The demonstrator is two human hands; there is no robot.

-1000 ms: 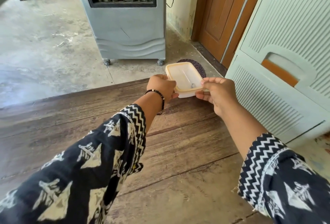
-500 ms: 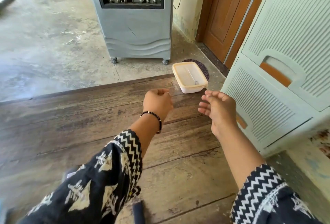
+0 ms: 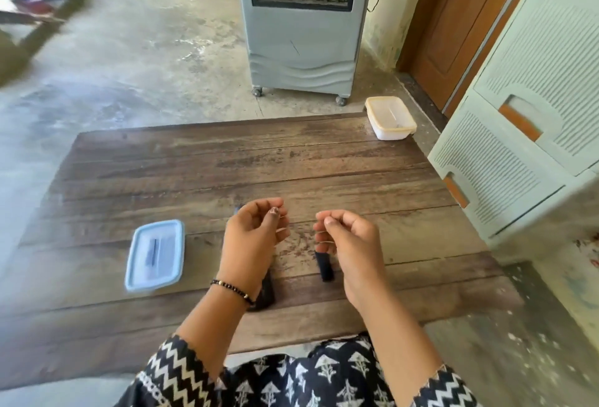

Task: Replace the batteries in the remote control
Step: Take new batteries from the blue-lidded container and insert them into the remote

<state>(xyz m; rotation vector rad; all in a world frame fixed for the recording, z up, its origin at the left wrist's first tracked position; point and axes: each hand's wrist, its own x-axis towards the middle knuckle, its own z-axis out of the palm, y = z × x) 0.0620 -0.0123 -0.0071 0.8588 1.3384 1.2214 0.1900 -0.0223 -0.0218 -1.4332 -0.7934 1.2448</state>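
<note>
My left hand (image 3: 256, 235) and my right hand (image 3: 348, 244) hover side by side over the middle of the wooden table (image 3: 227, 166), fingers loosely curled, nothing in either. A black remote control (image 3: 267, 291) lies on the table, mostly hidden under my left wrist. A small dark oblong piece (image 3: 325, 265) lies beside my right hand; I cannot tell what it is. A white box with an orange rim (image 3: 390, 121), lid on, stands at the table's far right corner. A small bluish thing (image 3: 237, 210) peeks out behind my left hand, blurred.
A blue-lidded flat container (image 3: 155, 254) lies on the table left of my hands. Beyond the table stands a grey air cooler on wheels (image 3: 301, 34). A pale green plastic drawer unit (image 3: 525, 134) stands close to the table's right side, with a wooden door (image 3: 453, 17) behind it.
Both hands let go of the white orange-rimmed box at the far right corner and drew back toward me. The view tilted down, so the remote and the blue-lidded container now show.
</note>
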